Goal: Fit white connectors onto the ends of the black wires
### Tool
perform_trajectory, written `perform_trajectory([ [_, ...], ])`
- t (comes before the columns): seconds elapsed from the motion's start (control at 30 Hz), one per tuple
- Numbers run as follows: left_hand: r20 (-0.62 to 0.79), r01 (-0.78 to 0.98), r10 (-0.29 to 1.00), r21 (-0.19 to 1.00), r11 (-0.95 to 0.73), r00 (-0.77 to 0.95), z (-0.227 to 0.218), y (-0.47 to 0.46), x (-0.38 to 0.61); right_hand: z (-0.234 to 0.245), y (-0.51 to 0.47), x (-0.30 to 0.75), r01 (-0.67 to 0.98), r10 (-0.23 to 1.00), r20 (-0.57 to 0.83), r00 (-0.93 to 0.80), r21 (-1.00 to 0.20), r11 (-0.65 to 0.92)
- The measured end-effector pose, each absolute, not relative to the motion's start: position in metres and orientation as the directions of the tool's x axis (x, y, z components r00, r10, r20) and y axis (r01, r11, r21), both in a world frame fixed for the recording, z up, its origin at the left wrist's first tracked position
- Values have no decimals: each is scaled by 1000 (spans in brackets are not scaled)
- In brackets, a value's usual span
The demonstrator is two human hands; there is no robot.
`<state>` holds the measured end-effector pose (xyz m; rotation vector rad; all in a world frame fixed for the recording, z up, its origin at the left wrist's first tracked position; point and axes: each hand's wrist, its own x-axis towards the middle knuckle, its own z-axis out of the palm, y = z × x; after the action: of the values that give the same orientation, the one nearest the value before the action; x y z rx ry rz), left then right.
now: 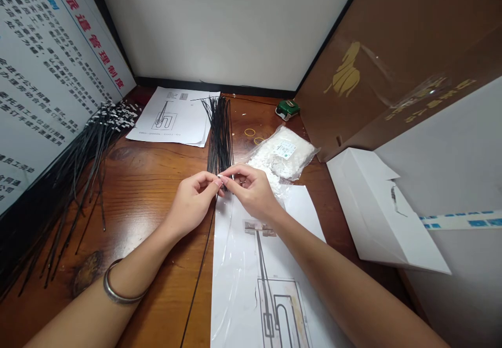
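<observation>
My left hand [194,199] pinches the end of a thin black wire [199,275], whose length trails down the table towards me. Thumb and fingers of my right hand [253,190] are closed on a small white piece [220,177], right at the left fingertips. The fingers partly cover how the wire and the piece meet. Just beyond both hands lies a bundle of black wires [220,134]. To the right of it, a clear plastic bag [304,152] of small white pieces lies on its side, with loose white pieces at its near end.
A plastic-covered drawing [235,285] lies under my right forearm; printed sheets [172,120] lie at the back. At left are black wires with white ends [113,118]. A green tape measure [287,109], yellow rings [250,132], a white box [376,212] and a brown carton [392,39] are around.
</observation>
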<state>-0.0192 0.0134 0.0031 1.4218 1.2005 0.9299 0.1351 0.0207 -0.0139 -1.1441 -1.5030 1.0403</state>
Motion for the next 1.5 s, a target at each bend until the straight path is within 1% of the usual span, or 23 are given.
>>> perform_trajectory([
  [0.23, -64, 172, 980, 985, 31, 189, 4, 13, -18, -14, 19, 134, 149, 977, 196, -88, -967, 207],
  [0.33, -66, 187, 974, 982, 25, 215, 5, 13, -18, -16, 18, 132, 155, 972, 232, -43, -959, 236],
  [0.4, -60, 198, 967, 980, 10, 248, 5, 12, -19, -17, 19, 132, 146, 965, 258, 35, -957, 251],
  [0.5, -47, 228, 939, 973, -33, 340, 5, 9, -19, -18, 25, 138, 130, 938, 262, 227, -963, 237],
  [0.6, -53, 277, 889, 957, -85, 455, 6, 6, -19, -14, 37, 152, 169, 843, 283, 457, -958, 230],
  [0.67, -69, 299, 862, 949, -98, 502, 7, 4, -18, -6, 43, 164, 217, 777, 328, 537, -944, 248],
  [0.73, -60, 293, 874, 951, -97, 482, 8, 5, -18, 6, 47, 178, 223, 809, 337, 481, -940, 259],
  [0.83, -12, 251, 945, 965, -74, 327, 14, 10, -23, 29, 46, 198, 204, 889, 289, 355, -952, 229],
  [0.87, -4, 238, 962, 969, -63, 272, 17, 13, -27, 36, 45, 204, 255, 911, 261, 320, -949, 183],
  [0.9, 4, 232, 974, 971, -58, 227, 20, 17, -33, 41, 43, 209, 364, 934, 225, 276, -924, 115],
  [0.93, 17, 240, 985, 969, -60, 174, 25, 21, -40, 44, 42, 214, 494, 955, 179, 238, -868, 39],
  [1.0, 53, 324, 997, 943, -71, 64, 34, 32, -59, 46, 39, 221, 727, 981, 80, 174, -682, -74],
  [1.03, 97, 398, 995, 913, -92, 8, 38, 39, -71, 45, 39, 223, 805, 986, 46, 157, -585, -101],
  [1.1, 199, 600, 978, 790, -127, -55, 45, 55, -98, 40, 39, 224, 889, 991, 15, 136, -443, -116],
  [1.17, 324, 810, 943, 571, -133, -73, 48, 72, -126, 34, 40, 222, 925, 993, 6, 114, -367, -104],
  [1.2, 403, 876, 906, 474, -86, -129, 48, 81, -138, 32, 41, 221, 936, 995, 1, 99, -340, -92],
  [1.23, 427, 913, 893, 405, -48, -142, 47, 88, -149, 30, 41, 220, 946, 996, 0, 88, -314, -83],
  [1.3, 465, 939, 874, 343, -29, -143, 46, 97, -159, 28, 42, 217, 961, 997, -7, 78, -267, -77],
  [1.4, 476, 950, 879, 287, -121, -32, 46, 97, -144, 28, 42, 214, 968, 995, -22, 93, -233, -96],
  [1.43, 467, 954, 884, 274, -122, -21, 46, 92, -131, 28, 42, 213, 967, 995, -28, 100, -232, -104],
  [1.47, 417, 959, 909, 252, -128, 11, 46, 86, -116, 28, 42, 212, 966, 994, -34, 107, -233, -112],
  [1.5, 332, 959, 941, 239, -151, 65, 46, 79, -100, 28, 42, 211, 965, 993, -37, 115, -231, -121],
])
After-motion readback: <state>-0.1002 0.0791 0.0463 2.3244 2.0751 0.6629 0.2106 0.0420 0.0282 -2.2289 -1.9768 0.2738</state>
